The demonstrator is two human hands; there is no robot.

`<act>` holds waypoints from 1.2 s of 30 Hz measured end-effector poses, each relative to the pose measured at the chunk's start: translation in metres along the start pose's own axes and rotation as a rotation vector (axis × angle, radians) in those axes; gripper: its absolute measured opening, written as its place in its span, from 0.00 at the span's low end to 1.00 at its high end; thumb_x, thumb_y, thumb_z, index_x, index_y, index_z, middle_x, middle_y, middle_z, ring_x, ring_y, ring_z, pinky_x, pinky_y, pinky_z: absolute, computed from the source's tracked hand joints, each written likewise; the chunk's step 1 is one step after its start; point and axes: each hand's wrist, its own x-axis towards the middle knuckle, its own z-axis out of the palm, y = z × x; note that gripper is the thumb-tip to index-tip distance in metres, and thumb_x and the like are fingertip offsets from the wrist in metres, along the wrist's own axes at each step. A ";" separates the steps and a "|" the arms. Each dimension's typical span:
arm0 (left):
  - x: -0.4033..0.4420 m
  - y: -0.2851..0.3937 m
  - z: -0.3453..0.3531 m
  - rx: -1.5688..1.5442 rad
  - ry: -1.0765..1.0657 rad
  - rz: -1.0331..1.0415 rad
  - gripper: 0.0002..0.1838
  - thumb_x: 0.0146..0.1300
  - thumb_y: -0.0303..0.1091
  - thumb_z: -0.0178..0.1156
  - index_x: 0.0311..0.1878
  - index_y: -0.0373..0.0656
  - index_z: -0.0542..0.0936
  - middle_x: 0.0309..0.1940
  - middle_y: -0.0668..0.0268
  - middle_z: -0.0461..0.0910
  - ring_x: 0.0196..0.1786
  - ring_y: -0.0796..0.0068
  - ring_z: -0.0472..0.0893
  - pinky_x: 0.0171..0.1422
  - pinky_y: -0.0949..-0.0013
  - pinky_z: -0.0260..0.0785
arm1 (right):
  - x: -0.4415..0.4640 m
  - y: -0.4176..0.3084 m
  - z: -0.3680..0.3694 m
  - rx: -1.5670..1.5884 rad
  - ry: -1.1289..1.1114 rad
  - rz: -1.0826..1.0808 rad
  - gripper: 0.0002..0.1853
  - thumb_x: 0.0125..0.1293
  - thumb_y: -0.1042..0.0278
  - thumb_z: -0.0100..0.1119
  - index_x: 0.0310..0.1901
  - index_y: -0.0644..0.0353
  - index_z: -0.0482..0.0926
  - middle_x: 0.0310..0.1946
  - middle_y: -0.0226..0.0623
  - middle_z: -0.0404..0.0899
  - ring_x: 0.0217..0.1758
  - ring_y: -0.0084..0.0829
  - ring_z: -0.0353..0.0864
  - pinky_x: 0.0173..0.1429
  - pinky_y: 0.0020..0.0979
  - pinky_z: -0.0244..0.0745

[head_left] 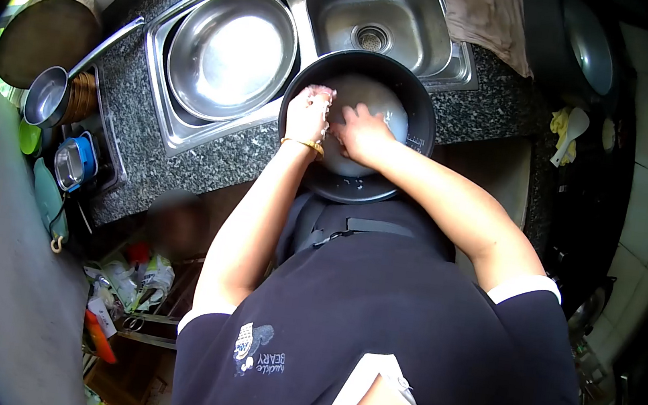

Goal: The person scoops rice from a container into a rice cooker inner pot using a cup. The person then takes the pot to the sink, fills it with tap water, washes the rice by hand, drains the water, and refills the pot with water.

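Seeing a dark shirt [406, 326] hogging the bottom half, then a speckled stone counter [190, 174] above it. Got a steel double sink [417, 36] set into that, with a big shiny bowl [233, 54] pretty much filling the left basin. Next down in size, a black pot [423, 121] right up against the shirt in view, covering part of the sink's front edge, with cloudy water [381, 100] inside. Also spotting a round wooden board [49, 39] upright at far left, plus a tan cloth [488, 16] draped over the sink's right corner, kinda in the way there. Near the board, a long-handled saucepan [47, 97]. Now for hands, both inside the pot: left hand [308, 115] half curled by the near-left wall, right hand [364, 136] with bent, slightly parted fingers dipping into the water. Can't tell if gripping anything. Off to the far right, a white spoon [575, 124] beside something yellow. Smallest of all, a yellow bangle [304, 144] on the left wrist and white grains [389, 116] in the pot, some stuck to the left hand.
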 end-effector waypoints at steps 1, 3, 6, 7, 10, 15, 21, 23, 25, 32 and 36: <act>-0.001 0.004 0.000 0.050 0.008 0.001 0.08 0.60 0.34 0.56 0.31 0.40 0.77 0.22 0.72 0.73 0.20 0.84 0.66 0.24 0.78 0.57 | -0.007 -0.006 -0.002 0.006 -0.053 0.051 0.15 0.56 0.62 0.53 0.46 0.49 0.77 0.47 0.41 0.68 0.52 0.42 0.67 0.51 0.50 0.68; -0.010 0.020 0.003 0.072 -0.002 -0.079 0.06 0.59 0.33 0.57 0.32 0.42 0.77 0.23 0.73 0.72 0.19 0.86 0.65 0.22 0.79 0.55 | -0.012 -0.008 0.016 -0.078 -0.124 0.138 0.18 0.55 0.63 0.53 0.49 0.49 0.75 0.46 0.43 0.68 0.47 0.43 0.72 0.46 0.47 0.72; -0.009 0.020 0.003 0.023 -0.029 -0.138 0.04 0.58 0.32 0.58 0.35 0.43 0.78 0.26 0.76 0.73 0.22 0.90 0.65 0.21 0.83 0.53 | -0.012 -0.005 0.022 -0.043 -0.236 0.094 0.16 0.56 0.69 0.49 0.47 0.56 0.75 0.43 0.47 0.72 0.43 0.44 0.77 0.47 0.42 0.73; -0.008 0.018 0.002 0.013 -0.028 -0.136 0.04 0.58 0.32 0.58 0.35 0.43 0.78 0.26 0.76 0.73 0.22 0.90 0.65 0.21 0.83 0.53 | -0.011 -0.004 0.021 -0.061 -0.352 0.025 0.16 0.56 0.70 0.48 0.47 0.58 0.76 0.41 0.48 0.74 0.43 0.44 0.78 0.47 0.39 0.74; -0.003 0.019 0.003 -0.011 -0.033 -0.142 0.05 0.58 0.32 0.58 0.36 0.43 0.78 0.26 0.76 0.73 0.22 0.90 0.65 0.21 0.84 0.53 | -0.004 0.000 0.024 0.251 -0.406 0.012 0.17 0.52 0.72 0.51 0.45 0.62 0.76 0.37 0.47 0.78 0.41 0.36 0.79 0.44 0.35 0.74; 0.000 0.012 0.002 -0.088 -0.046 -0.135 0.06 0.57 0.32 0.57 0.36 0.41 0.78 0.25 0.72 0.74 0.23 0.85 0.68 0.24 0.80 0.58 | 0.005 0.019 0.027 1.038 0.019 0.306 0.06 0.54 0.71 0.56 0.30 0.65 0.77 0.18 0.37 0.74 0.15 0.26 0.70 0.19 0.31 0.67; 0.004 0.003 -0.003 -0.405 -0.121 -0.378 0.07 0.60 0.32 0.55 0.37 0.39 0.77 0.30 0.65 0.78 0.33 0.74 0.76 0.38 0.72 0.70 | 0.002 0.041 -0.016 1.581 0.326 0.521 0.13 0.63 0.58 0.54 0.25 0.55 0.72 0.14 0.25 0.67 0.13 0.18 0.62 0.17 0.21 0.57; -0.001 -0.001 0.000 -0.756 -0.194 -0.554 0.13 0.63 0.38 0.51 0.41 0.39 0.77 0.38 0.60 0.79 0.39 0.65 0.78 0.46 0.64 0.72 | 0.001 0.039 -0.026 1.745 0.330 0.562 0.18 0.64 0.54 0.52 0.19 0.52 0.67 0.11 0.24 0.62 0.11 0.21 0.60 0.15 0.24 0.55; -0.007 -0.008 0.005 -0.974 -0.236 -0.476 0.15 0.64 0.40 0.49 0.41 0.38 0.77 0.38 0.56 0.79 0.41 0.60 0.78 0.50 0.60 0.72 | 0.001 0.046 -0.022 2.248 0.231 0.562 0.20 0.65 0.52 0.49 0.17 0.50 0.64 0.09 0.26 0.60 0.09 0.24 0.58 0.14 0.26 0.55; -0.048 0.018 0.034 0.313 -0.056 0.465 0.09 0.57 0.32 0.58 0.38 0.38 0.81 0.39 0.61 0.81 0.44 0.67 0.80 0.51 0.68 0.70 | 0.015 0.026 0.006 2.784 0.084 0.080 0.22 0.70 0.54 0.36 0.43 0.67 0.72 0.42 0.46 0.76 0.48 0.40 0.76 0.57 0.38 0.69; -0.034 0.021 0.030 0.933 -0.041 0.835 0.15 0.59 0.36 0.52 0.47 0.44 0.78 0.49 0.62 0.77 0.58 0.63 0.71 0.65 0.54 0.53 | -0.004 -0.014 -0.029 2.644 0.230 0.382 0.24 0.70 0.48 0.31 0.51 0.57 0.70 0.50 0.39 0.73 0.56 0.35 0.71 0.61 0.39 0.64</act>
